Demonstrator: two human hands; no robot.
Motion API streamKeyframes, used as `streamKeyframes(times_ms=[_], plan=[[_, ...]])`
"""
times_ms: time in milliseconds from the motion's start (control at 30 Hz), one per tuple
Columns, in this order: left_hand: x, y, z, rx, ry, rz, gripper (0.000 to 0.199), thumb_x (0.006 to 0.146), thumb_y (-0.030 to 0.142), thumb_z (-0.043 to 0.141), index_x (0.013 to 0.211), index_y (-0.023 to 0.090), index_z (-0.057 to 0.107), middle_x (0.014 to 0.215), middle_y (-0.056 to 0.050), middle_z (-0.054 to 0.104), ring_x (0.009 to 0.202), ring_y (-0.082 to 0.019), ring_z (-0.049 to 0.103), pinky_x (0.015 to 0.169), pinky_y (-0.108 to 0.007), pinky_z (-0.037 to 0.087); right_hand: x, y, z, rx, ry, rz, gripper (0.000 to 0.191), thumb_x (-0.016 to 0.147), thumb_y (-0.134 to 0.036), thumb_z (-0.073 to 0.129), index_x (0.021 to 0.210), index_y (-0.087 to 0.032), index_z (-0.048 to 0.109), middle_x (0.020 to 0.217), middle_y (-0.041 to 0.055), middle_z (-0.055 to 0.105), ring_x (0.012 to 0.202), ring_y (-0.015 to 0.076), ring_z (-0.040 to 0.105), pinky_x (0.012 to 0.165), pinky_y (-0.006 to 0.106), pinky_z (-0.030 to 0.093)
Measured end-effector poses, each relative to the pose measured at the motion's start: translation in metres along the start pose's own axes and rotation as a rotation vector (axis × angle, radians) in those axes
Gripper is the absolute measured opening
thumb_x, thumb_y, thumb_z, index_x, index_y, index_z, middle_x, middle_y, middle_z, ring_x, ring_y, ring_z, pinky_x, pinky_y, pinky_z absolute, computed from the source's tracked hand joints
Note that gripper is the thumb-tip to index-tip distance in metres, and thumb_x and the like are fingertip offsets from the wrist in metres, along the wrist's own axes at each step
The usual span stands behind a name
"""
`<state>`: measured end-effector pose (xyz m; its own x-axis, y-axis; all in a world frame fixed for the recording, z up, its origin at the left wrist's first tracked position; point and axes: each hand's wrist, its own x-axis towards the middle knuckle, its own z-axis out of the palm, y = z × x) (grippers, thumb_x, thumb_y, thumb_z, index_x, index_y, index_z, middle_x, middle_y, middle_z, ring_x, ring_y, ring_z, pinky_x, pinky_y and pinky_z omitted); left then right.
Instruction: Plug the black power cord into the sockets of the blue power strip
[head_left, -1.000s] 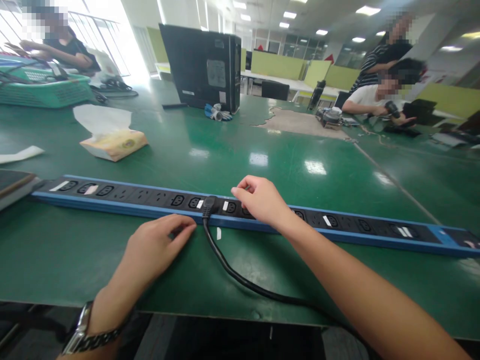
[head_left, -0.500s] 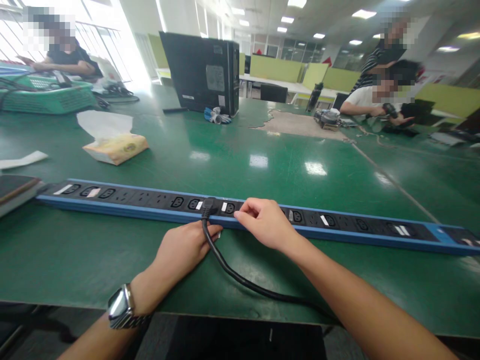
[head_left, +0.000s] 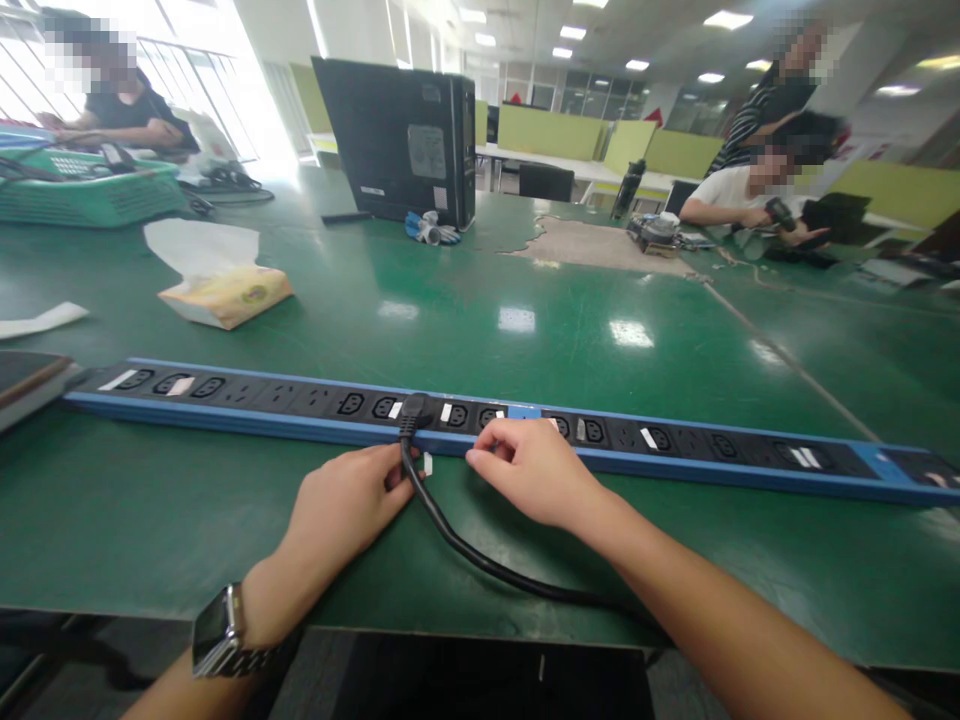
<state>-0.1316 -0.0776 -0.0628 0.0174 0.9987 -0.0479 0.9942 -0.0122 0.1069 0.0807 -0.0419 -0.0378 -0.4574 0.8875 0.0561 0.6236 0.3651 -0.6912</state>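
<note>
A long blue power strip (head_left: 247,418) with black sockets lies across the table. Its socket row carries several small white labels. One black plug (head_left: 415,408) sits in a socket near the middle, its black power cord (head_left: 480,562) curving down to the right. My left hand (head_left: 349,500), with a watch on its wrist, has its fingers closed at the cord below the plug. A small white label (head_left: 427,464) shows at its fingertips, just past the cord. My right hand (head_left: 529,468) is closed in a pinch at the strip's front edge; anything between its fingertips is hidden.
A tissue pack (head_left: 229,295) lies beyond the strip at left. Farther back are a green basket (head_left: 90,195), a black computer case (head_left: 390,140) and gloves (head_left: 431,229). People are at the far left and far right. The table's front edge (head_left: 420,632) is close to me.
My left hand has drawn back to the left, and more of the white label shows beside the cord. My right hand has moved slightly down, uncovering more of the strip.
</note>
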Motion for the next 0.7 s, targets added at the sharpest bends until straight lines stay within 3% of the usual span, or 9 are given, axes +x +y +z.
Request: streamKeyframes(times_ms=[200, 367, 700], plan=[[0.002, 0.0, 0.002, -0.119, -0.064, 0.001, 0.035, 0.086, 0.042, 0.047, 0.11, 0.03, 0.07, 0.087, -0.003, 0.074, 0.083, -0.026, 0.068, 0.063, -0.03, 0.043, -0.001, -0.005, 0.018, -0.241, -0.126, 0.008, 0.03, 0.087, -0.033, 0.05, 0.107, -0.026, 0.072, 0.086, 0.0034, 0.073, 0.081, 0.018, 0.065, 0.069, 0.028, 0.043], [0.003, 0.0, 0.009, -0.17, -0.056, 0.07, 0.035, 0.087, 0.04, 0.045, 0.109, 0.032, 0.071, 0.107, -0.002, 0.073, 0.096, -0.025, 0.068, 0.075, -0.03, 0.047, -0.001, -0.009, 0.039, -0.445, -0.163, 0.015, 0.031, 0.088, -0.039, 0.047, 0.102, -0.021, 0.069, 0.091, 0.0095, 0.073, 0.084, 0.0254, 0.068, 0.068, 0.033, 0.048], [0.009, -0.003, 0.017, -0.161, 0.015, 0.18, 0.031, 0.089, 0.036, 0.044, 0.101, 0.031, 0.072, 0.108, -0.001, 0.073, 0.098, -0.026, 0.067, 0.08, -0.033, 0.048, 0.007, -0.004, 0.054, -0.537, -0.062, -0.064, 0.027, 0.092, -0.036, 0.043, 0.099, -0.024, 0.065, 0.085, 0.007, 0.072, 0.077, 0.0241, 0.069, 0.066, 0.033, 0.049]])
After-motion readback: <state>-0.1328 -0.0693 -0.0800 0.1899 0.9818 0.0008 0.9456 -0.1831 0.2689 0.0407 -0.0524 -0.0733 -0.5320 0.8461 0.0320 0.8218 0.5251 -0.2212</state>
